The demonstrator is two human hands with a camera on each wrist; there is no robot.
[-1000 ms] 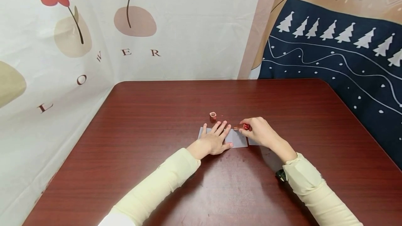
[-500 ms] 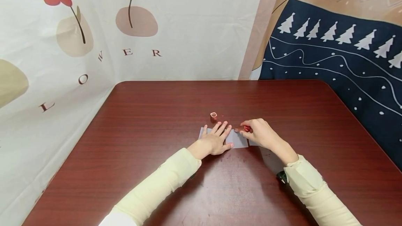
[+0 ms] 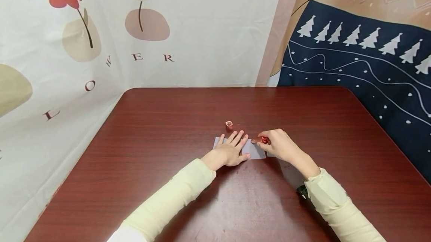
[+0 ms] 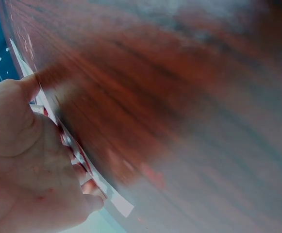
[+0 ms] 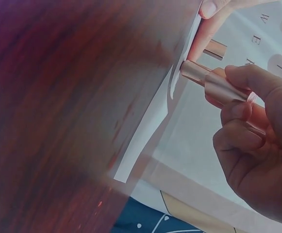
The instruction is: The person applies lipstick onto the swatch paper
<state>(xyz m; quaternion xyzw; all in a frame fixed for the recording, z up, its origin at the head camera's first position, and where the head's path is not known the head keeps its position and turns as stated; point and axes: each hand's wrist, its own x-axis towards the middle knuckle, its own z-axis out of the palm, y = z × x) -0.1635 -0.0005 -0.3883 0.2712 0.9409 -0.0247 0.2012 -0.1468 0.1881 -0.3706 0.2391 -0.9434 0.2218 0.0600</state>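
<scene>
My left hand (image 3: 228, 154) lies flat with spread fingers on a pale sheet of paper (image 3: 254, 151), its thumb near the near edge. Between thumb and fingertips, my right hand (image 3: 284, 146) pinches a shiny rose-gold lipstick (image 5: 223, 87) with a red end. The lipstick's narrow end points left and meets the paper in the right wrist view. Its fine tip is too small to make out. Behind my left fingers stands an open, reddish metallic cap (image 3: 229, 126). Part of the paper is hidden under the left hand.
A gap splits the paper from another pale piece (image 3: 270, 154), partly under my right hand. Everything rests on a dark red wooden table (image 3: 161, 122). Printed cloths (image 3: 215, 28) hang behind and at both sides.
My right hand has shifted slightly toward me, carrying the lipstick from the paper's far edge further onto the sheet. The left hand stays in place.
</scene>
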